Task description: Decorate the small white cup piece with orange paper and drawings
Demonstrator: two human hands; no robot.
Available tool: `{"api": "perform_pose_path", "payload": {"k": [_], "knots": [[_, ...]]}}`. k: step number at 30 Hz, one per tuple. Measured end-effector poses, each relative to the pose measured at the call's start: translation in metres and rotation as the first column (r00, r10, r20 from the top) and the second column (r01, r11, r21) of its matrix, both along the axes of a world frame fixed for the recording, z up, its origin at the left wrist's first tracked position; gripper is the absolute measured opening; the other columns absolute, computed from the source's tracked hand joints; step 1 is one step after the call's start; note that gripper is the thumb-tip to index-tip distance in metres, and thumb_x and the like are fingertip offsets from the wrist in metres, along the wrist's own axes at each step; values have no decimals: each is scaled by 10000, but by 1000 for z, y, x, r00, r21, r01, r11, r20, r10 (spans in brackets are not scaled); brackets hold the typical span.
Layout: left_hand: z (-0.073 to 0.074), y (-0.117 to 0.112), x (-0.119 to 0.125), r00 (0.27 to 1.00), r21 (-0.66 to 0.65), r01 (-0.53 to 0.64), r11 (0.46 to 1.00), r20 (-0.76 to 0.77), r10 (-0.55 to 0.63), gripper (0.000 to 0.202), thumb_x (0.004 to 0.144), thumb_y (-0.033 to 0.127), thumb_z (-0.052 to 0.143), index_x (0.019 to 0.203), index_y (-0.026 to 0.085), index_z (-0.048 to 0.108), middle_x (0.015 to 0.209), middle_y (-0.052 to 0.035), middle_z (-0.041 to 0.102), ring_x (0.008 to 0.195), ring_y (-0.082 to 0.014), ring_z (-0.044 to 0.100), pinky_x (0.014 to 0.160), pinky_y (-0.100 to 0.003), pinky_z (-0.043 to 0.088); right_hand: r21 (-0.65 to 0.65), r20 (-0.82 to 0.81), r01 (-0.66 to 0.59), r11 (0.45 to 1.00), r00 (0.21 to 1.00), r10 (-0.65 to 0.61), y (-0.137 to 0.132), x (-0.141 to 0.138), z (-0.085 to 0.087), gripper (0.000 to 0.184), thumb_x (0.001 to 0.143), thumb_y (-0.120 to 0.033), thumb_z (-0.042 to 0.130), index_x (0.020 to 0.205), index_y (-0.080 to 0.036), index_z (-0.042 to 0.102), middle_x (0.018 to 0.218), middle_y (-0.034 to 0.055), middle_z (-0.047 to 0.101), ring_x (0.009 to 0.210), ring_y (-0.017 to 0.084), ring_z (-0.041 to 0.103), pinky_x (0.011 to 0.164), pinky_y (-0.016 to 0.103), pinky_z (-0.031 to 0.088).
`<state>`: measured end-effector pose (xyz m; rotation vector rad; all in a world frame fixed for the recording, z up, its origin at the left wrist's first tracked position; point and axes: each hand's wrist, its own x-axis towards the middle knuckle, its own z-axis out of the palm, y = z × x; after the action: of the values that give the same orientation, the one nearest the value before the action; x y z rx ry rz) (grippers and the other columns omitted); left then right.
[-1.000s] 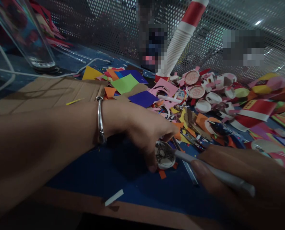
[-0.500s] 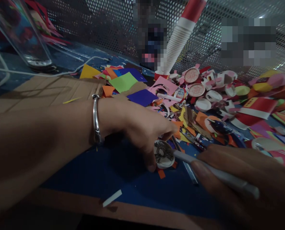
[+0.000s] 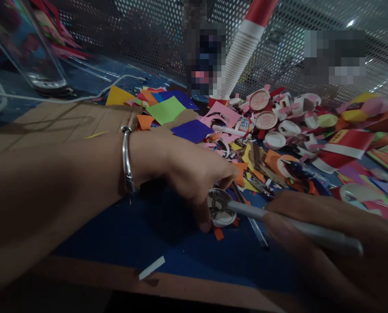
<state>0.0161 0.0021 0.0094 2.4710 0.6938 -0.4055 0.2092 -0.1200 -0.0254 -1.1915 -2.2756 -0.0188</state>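
Note:
My left hand (image 3: 194, 171), with a silver bracelet on the wrist, is closed round a small white paper cup base (image 3: 225, 218). Thumb and fingers press its left side and far rim. Black lines form a round pattern on its pale face, and orange paper tabs (image 3: 218, 234) stick out beneath it. In my right hand (image 3: 314, 226) is a slim grey-white marker (image 3: 251, 211), held slantwise like a pen. Its tip meets the drawn face near the middle. Both hands are low over the blue tabletop (image 3: 181, 256).
Coloured paper scraps (image 3: 168, 109) and cut cup pieces (image 3: 275, 140) heap up behind my hands. Flat cardboard (image 3: 63, 119) lies left, near a clear glass (image 3: 47, 74). A tall stack of paper cups (image 3: 246, 45) leans by the perforated metal screen (image 3: 142, 39).
The marker's tip has shifted left across the cup base, towards the middle of the drawing. My right hand has moved slightly with it. My left hand keeps its hold.

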Motion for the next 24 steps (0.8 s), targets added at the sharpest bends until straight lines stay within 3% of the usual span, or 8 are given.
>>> {"api": "perform_pose_path", "payload": {"k": [6, 11, 24], "knots": [[-2, 1, 0, 999, -20, -11, 1000, 30, 12, 588, 635, 382, 944, 1124, 239, 652, 886, 36, 682, 849, -224, 632, 724, -268, 394, -85, -60, -81, 993, 995, 76, 5, -2, 3, 247, 971, -169, 588, 739, -248, 551, 554, -56, 551, 436, 108, 530, 452, 273, 373], [-2, 2, -1, 999, -45, -6, 999, 42, 8, 546, 635, 388, 926, 1074, 237, 639, 868, 35, 669, 825, -210, 629, 695, -257, 408, -129, -87, -105, 986, 992, 95, 8, -4, 3, 271, 980, -193, 599, 715, -229, 557, 592, -31, 616, 452, 105, 551, 453, 269, 379], [-1, 4, -2, 1000, -80, 3, 997, 22, -1, 543, 671, 400, 923, 1079, 236, 604, 925, 19, 701, 821, -216, 639, 644, -270, 402, -181, -115, -106, 978, 990, 87, 10, -2, 7, 318, 989, -205, 595, 677, -229, 540, 557, -37, 556, 445, 105, 521, 450, 269, 377]]}}
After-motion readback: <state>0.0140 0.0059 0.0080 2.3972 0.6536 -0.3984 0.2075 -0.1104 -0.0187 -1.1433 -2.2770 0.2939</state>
